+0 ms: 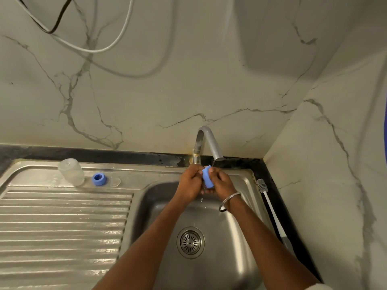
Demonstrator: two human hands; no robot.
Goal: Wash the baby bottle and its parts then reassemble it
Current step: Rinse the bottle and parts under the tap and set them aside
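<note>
Both my hands hold a blue bottle cap (207, 177) under the grey tap (211, 143), over the sink basin. My left hand (189, 182) grips its left side and my right hand (222, 181) wraps its right side. A thin stream of water falls from the spout onto the cap. The clear bottle body (71, 172) stands upside down on the drainboard at the left. Beside it rests the blue screw ring (99, 179), and a clear teat (114, 181) lies just to the right of the ring.
The steel sink (236, 237) has a round drain strainer (190, 242). A ribbed drainboard (62, 227) fills the left. A bottle brush (272, 212) with a white handle lies along the sink's right rim. Marble walls stand behind and at the right; cables (88, 49) hang at top left.
</note>
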